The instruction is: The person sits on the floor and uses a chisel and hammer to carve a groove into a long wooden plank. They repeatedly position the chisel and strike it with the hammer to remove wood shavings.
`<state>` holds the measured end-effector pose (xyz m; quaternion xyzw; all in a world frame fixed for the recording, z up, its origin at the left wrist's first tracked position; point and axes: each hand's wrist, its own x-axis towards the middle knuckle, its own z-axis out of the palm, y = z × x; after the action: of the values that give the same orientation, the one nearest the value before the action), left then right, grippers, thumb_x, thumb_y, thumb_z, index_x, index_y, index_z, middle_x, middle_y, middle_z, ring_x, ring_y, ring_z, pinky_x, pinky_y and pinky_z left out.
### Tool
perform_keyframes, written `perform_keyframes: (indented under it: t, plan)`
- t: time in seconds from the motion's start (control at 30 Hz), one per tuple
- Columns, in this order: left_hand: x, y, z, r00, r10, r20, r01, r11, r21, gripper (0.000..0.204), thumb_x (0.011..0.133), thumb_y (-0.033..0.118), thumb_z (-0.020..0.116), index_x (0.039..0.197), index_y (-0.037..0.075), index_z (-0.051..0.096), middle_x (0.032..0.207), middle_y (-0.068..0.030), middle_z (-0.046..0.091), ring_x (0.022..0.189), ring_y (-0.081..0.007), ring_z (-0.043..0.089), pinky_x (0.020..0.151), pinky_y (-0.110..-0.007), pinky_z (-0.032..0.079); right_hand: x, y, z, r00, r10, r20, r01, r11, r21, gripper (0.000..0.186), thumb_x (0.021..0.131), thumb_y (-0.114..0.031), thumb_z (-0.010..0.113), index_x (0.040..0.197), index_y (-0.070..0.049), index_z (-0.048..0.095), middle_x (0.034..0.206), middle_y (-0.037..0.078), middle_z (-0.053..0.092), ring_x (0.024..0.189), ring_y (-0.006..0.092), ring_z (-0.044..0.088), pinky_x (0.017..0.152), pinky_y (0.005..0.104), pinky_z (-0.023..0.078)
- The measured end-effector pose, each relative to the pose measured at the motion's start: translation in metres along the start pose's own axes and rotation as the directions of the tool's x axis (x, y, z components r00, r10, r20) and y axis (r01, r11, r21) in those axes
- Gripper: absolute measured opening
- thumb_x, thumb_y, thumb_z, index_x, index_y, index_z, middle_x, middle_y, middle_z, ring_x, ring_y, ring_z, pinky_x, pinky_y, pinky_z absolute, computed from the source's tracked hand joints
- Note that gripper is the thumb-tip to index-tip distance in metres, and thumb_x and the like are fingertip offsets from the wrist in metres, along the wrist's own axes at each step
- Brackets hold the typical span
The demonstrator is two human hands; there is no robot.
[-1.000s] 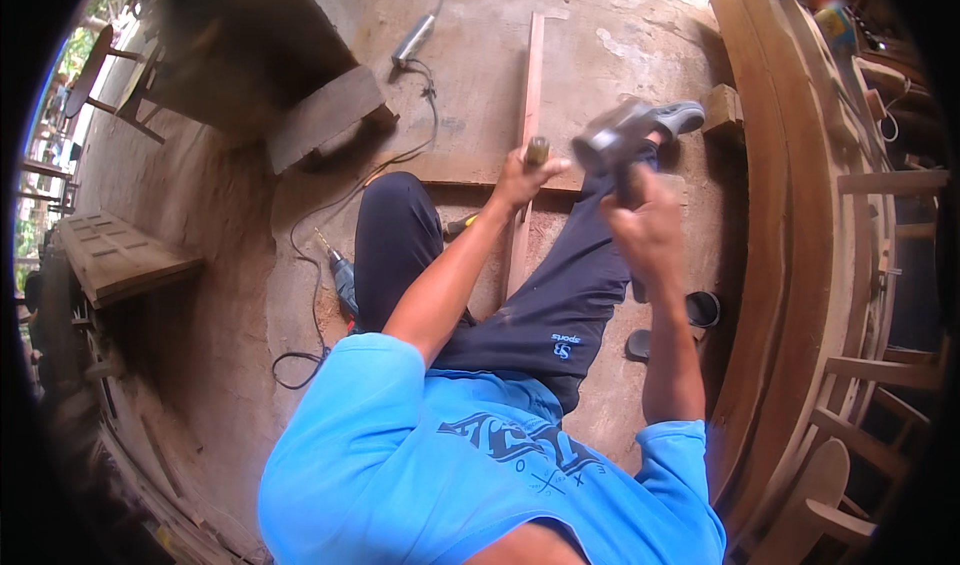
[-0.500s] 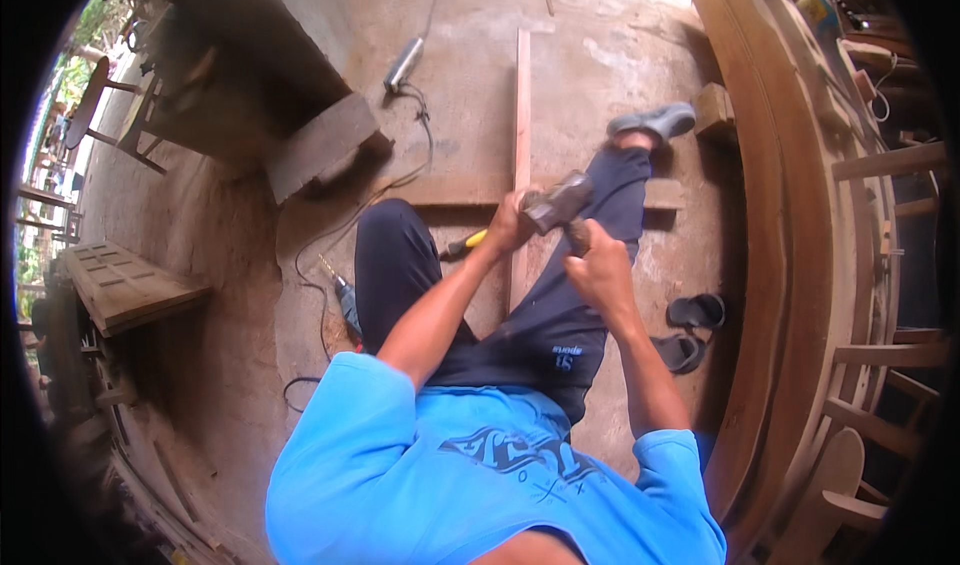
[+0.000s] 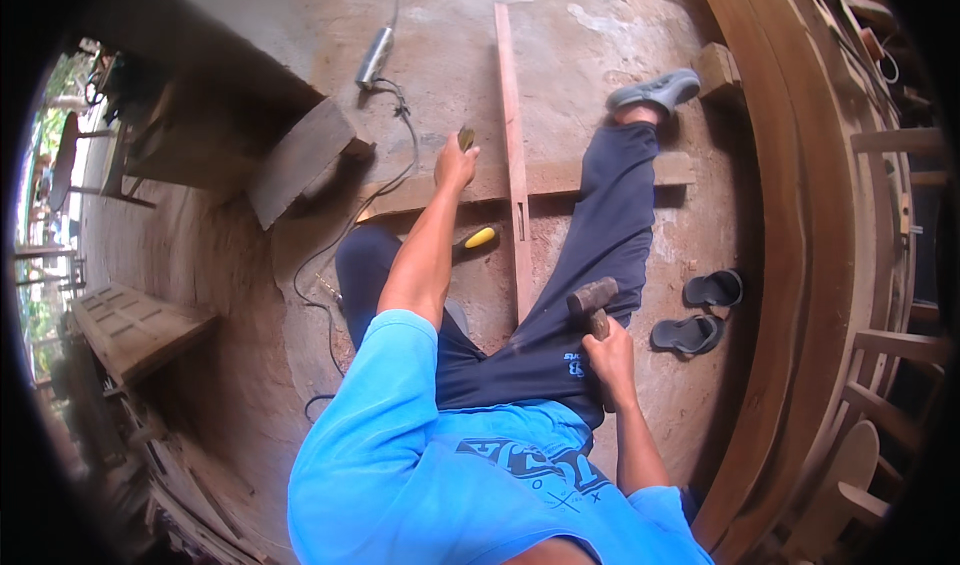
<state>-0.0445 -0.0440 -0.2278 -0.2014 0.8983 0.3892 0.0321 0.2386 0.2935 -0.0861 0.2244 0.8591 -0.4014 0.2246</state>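
Observation:
My left hand (image 3: 456, 165) is raised over a wooden crosspiece (image 3: 440, 190), closed round a short olive-brown tool handle (image 3: 466, 138); the rest of that tool is hidden. A hammer (image 3: 593, 297) with a blocky, dark head is in my right hand (image 3: 611, 357), which grips its handle low over my right thigh. Between my legs a long, narrow wooden strip (image 3: 510, 115) lies across the crosspiece, with a slot cut into it near my knees. Beside the strip, close to my bent left leg, rests a tool with a yellow handle (image 3: 481, 237).
A corded metal power tool (image 3: 375, 58) lies on the floor ahead, its cable running left. Black sandals (image 3: 688, 335) lie to the right, beside long, thick planks (image 3: 800, 215). A panelled wooden piece (image 3: 140, 330) and a curved board (image 3: 305, 160) are on the left.
My left hand has moved forward and left, away from the strip, with the tool handle. My right hand has drawn the hammer back toward my body. The strip's slot now shows.

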Motion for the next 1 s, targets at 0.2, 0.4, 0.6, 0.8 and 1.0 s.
perform_keyframes:
  t: [0.2, 0.4, 0.6, 0.8, 1.0]
  plan:
    - [-0.014, -0.046, 0.010, 0.996, 0.079, 0.049, -0.089, 0.967, 0.239, 0.054, 0.089, 0.023, 0.076, 0.139, 0.017, 0.056, 0.122, -0.0231, 0.066, 0.116, -0.0454, 0.062, 0.098, -0.055, 0.049, 0.021, -0.015, -0.010, 0.994, 0.071, 0.084, -0.079, 0.993, 0.092, 0.019, 0.077, -0.014, 0.067, 0.083, 0.002, 0.058, 0.067, 0.016, 0.061, 0.061, 0.0268, 0.064, 0.060, 0.0440, 0.051]
    - [-0.027, -0.041, 0.007, 0.980, 0.170, 0.104, -0.199, 0.874, 0.444, 0.046, 0.091, 0.019, 0.069, 0.136, 0.018, 0.058, 0.118, -0.0200, 0.064, 0.118, -0.0409, 0.059, 0.099, -0.054, 0.048, 0.024, -0.019, -0.014, 0.988, 0.088, 0.124, -0.106, 0.983, 0.149, 0.015, 0.078, -0.011, 0.066, 0.080, 0.000, 0.056, 0.062, 0.008, 0.057, 0.052, 0.0176, 0.059, 0.050, 0.0390, 0.048]
    - [-0.092, -0.025, 0.014, 0.961, 0.277, 0.001, -0.234, 0.808, 0.541, 0.036, 0.090, 0.018, 0.068, 0.123, 0.009, 0.060, 0.117, -0.0170, 0.062, 0.117, -0.0388, 0.058, 0.097, -0.053, 0.048, 0.023, -0.019, -0.015, 0.986, 0.091, 0.143, -0.119, 0.971, 0.207, 0.013, 0.079, -0.010, 0.065, 0.079, -0.002, 0.055, 0.060, 0.005, 0.055, 0.049, 0.0152, 0.057, 0.047, 0.0368, 0.046]
    - [-0.139, -0.043, 0.029, 0.931, 0.020, 0.364, -0.208, 0.849, 0.486, 0.052, 0.081, 0.035, 0.084, 0.119, 0.009, 0.059, 0.115, -0.0182, 0.065, 0.112, -0.0395, 0.062, 0.094, -0.051, 0.052, 0.025, -0.013, -0.015, 0.987, 0.052, 0.155, -0.088, 0.968, 0.236, 0.014, 0.079, -0.011, 0.064, 0.077, -0.002, 0.054, 0.059, 0.005, 0.055, 0.048, 0.0159, 0.057, 0.046, 0.0367, 0.046]
    - [-0.129, -0.076, 0.040, 0.921, 0.103, 0.376, -0.292, 0.821, 0.491, 0.051, 0.085, 0.038, 0.082, 0.115, 0.005, 0.055, 0.113, -0.0237, 0.066, 0.109, -0.0445, 0.064, 0.090, -0.054, 0.052, 0.031, -0.006, -0.015, 0.985, 0.029, 0.173, -0.077, 0.957, 0.278, 0.014, 0.079, -0.013, 0.065, 0.078, -0.002, 0.056, 0.060, 0.006, 0.057, 0.048, 0.0173, 0.059, 0.047, 0.0373, 0.047]
